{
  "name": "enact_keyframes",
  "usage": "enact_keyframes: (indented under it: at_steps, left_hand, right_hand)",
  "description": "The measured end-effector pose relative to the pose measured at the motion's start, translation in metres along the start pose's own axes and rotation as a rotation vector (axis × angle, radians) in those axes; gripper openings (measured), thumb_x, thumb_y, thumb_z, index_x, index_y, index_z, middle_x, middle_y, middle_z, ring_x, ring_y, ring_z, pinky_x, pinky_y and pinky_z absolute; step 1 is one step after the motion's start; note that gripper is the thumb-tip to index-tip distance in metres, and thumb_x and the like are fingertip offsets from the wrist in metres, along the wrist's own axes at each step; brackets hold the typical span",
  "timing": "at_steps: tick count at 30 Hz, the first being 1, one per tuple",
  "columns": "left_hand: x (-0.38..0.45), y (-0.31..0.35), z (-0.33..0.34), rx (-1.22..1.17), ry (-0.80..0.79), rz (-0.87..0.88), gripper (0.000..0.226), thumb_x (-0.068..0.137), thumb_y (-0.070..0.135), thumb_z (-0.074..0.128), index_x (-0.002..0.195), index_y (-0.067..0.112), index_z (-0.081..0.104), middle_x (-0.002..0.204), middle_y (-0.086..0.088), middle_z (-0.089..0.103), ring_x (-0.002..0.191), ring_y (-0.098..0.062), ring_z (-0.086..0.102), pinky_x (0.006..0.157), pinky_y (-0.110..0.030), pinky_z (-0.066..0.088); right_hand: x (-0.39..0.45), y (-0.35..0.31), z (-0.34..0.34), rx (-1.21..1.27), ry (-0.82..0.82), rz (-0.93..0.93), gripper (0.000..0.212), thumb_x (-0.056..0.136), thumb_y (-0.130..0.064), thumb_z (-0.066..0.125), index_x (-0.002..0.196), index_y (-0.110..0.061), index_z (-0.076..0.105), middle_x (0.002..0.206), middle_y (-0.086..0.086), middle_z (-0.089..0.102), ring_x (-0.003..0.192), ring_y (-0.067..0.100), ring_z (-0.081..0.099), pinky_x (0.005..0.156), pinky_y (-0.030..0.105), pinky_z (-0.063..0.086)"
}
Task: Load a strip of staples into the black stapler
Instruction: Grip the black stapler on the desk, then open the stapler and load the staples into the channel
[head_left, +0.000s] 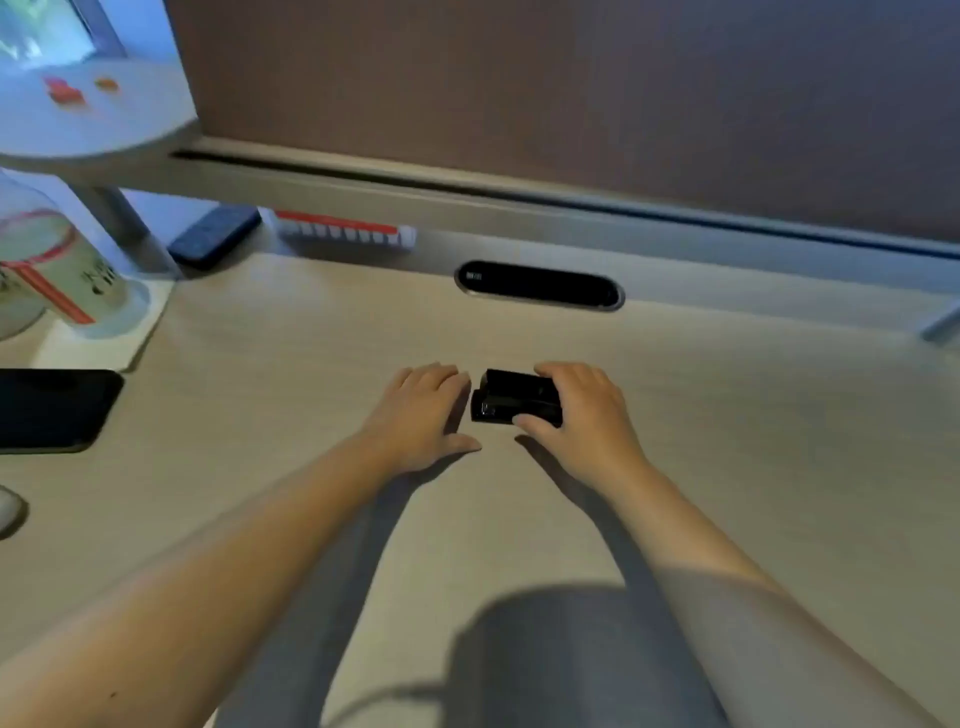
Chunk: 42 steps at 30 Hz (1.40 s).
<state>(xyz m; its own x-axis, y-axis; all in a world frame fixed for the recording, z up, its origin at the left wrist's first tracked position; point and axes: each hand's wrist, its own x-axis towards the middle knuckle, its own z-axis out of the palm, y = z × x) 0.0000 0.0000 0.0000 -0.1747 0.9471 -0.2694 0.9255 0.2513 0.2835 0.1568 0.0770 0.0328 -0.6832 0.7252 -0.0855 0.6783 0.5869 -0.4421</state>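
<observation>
Near the frame's centre, the black stapler (516, 397) is sitting on the pale surface (727, 415). The right hand (582, 415) is gripping its right end, while the left hand (423, 413) is lying open, palm down, just beside it.

A pale wood-grain bench (727, 415) is backed by a brown partition panel (571, 93) on a grey rail (467, 208), well beyond the fingers. A dark oval cable slot (540, 286) is set near the rail. Soft shadows are cast toward the near edge
</observation>
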Motion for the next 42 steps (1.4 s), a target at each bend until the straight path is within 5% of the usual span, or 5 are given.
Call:
enact_keyframes:
  at_steps: [9,19,29,35,42]
  left_hand:
    - [0.018,-0.012,0.018,-0.297,0.322,0.067,0.054,0.062,0.047,0.060,0.103,0.013,0.065,0.124,-0.016,0.060,0.121,-0.033,0.048,0.103,-0.046,0.035]
    - [0.020,-0.013,0.021,-0.286,0.314,0.066,0.044,0.069,0.042,0.065,0.105,0.016,0.062,0.128,-0.009,0.057,0.124,-0.029,0.044,0.107,-0.049,0.031]
    - [0.016,-0.009,0.021,-0.266,0.320,0.064,0.042,0.073,0.035,0.065,0.107,0.012,0.060,0.127,-0.012,0.056,0.124,-0.029,0.044,0.107,-0.045,0.029]
    - [0.015,-0.006,0.022,-0.242,0.324,0.056,0.040,0.074,0.033,0.064,0.108,0.011,0.060,0.126,-0.013,0.056,0.121,-0.030,0.045,0.103,-0.046,0.031]
    - [0.014,0.001,0.019,-0.240,0.316,0.028,0.039,0.074,0.027,0.065,0.108,0.007,0.059,0.128,-0.014,0.055,0.122,-0.031,0.044,0.101,-0.046,0.030]
  right_hand:
    - [0.020,-0.002,0.025,0.117,0.156,0.019,0.033,0.076,-0.032,0.062,0.104,-0.017,0.053,0.109,0.003,0.062,0.105,0.024,0.050,0.083,0.030,0.021]
    - [0.014,-0.003,0.020,0.332,0.231,0.020,0.025,0.078,-0.023,0.058,0.099,-0.010,0.053,0.092,-0.002,0.051,0.090,0.021,0.047,0.088,0.039,0.037]
    - [-0.001,0.009,0.009,0.663,0.626,0.193,0.024,0.089,-0.013,0.043,0.111,-0.003,0.048,0.103,0.002,0.036,0.079,-0.022,0.042,0.068,-0.009,0.029]
    - [-0.006,0.035,0.002,0.880,0.786,0.499,0.012,0.094,-0.025,0.028,0.093,-0.018,0.038,0.083,-0.006,0.050,0.079,0.013,0.051,0.087,0.040,0.044]
    - [-0.011,0.067,0.000,1.035,0.669,0.677,0.016,0.094,-0.025,0.031,0.094,-0.011,0.039,0.095,0.012,0.053,0.081,0.021,0.055,0.093,0.045,0.049]
